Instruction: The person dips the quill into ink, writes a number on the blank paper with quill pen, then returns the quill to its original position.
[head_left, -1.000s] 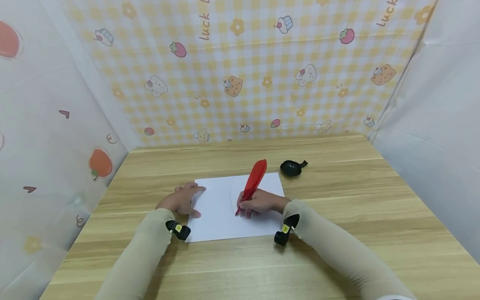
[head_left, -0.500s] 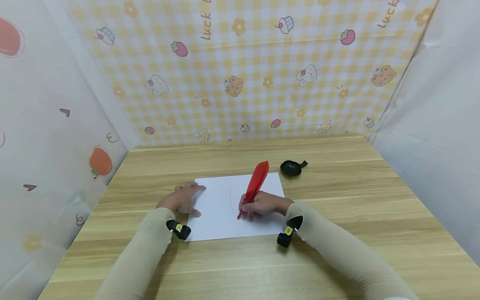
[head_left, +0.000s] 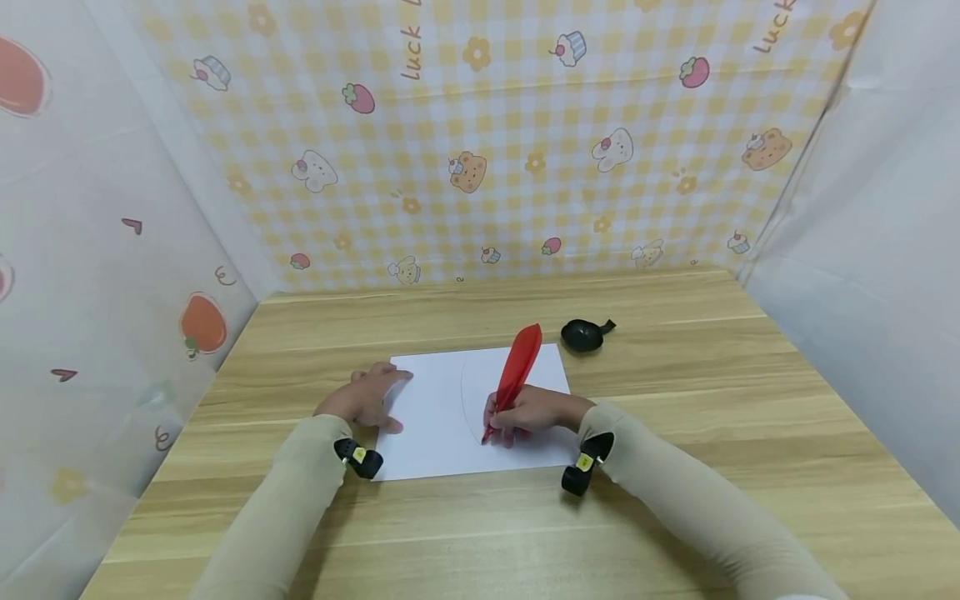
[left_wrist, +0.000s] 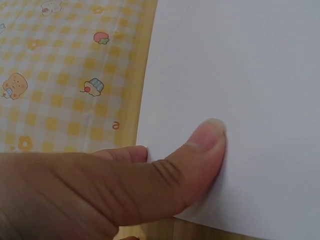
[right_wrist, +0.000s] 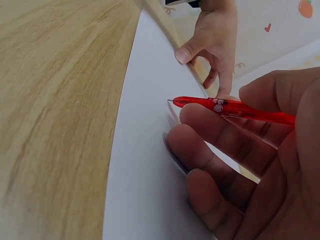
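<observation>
A red feather pen (head_left: 517, 367) is pinched between the thumb and fingers of my right hand (head_left: 536, 408), its feather end leaning up and away. In the right wrist view the slim tip of the pen (right_wrist: 200, 102) points at the white paper (right_wrist: 145, 130). A thin curved line (head_left: 462, 392) runs down the sheet of paper (head_left: 427, 433) and ends near the pen tip. My left hand (head_left: 366, 398) lies at the paper's left edge with fingers spread. The left wrist view shows its thumb (left_wrist: 200, 150) pressing on the sheet.
A small black pan-shaped object (head_left: 582, 336) with a short handle sits just past the paper's far right corner. The wooden table (head_left: 675, 358) reaches back to a yellow checked cloth wall (head_left: 525, 208), with white cloth on both sides.
My right hand has moved slightly toward me and to the right with the feather pen, and the curved line has grown longer behind its tip. My left hand stays in place.
</observation>
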